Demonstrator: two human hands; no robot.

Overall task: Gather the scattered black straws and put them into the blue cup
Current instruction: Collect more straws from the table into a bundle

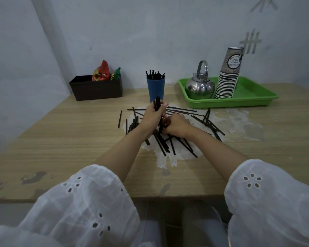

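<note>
While your left hand (152, 115) grips an upright bundle of black straws (157, 104), your right hand (177, 125) curls round its lower end. Loose straws (164, 144) lie scattered on the table (61, 139) near the blue cup (155, 90).

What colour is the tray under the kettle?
The tray is bright green; head view shows it best.

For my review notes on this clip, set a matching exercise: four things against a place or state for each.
Things:
1. kettle
2. blue cup
3. dark box
4. left hand

Places or states:
A. contains snack packets
B. sits on the green tray
C. grips a bundle of straws
D. has upright straws in it

Pairs: 1-B, 2-D, 3-A, 4-C
</note>
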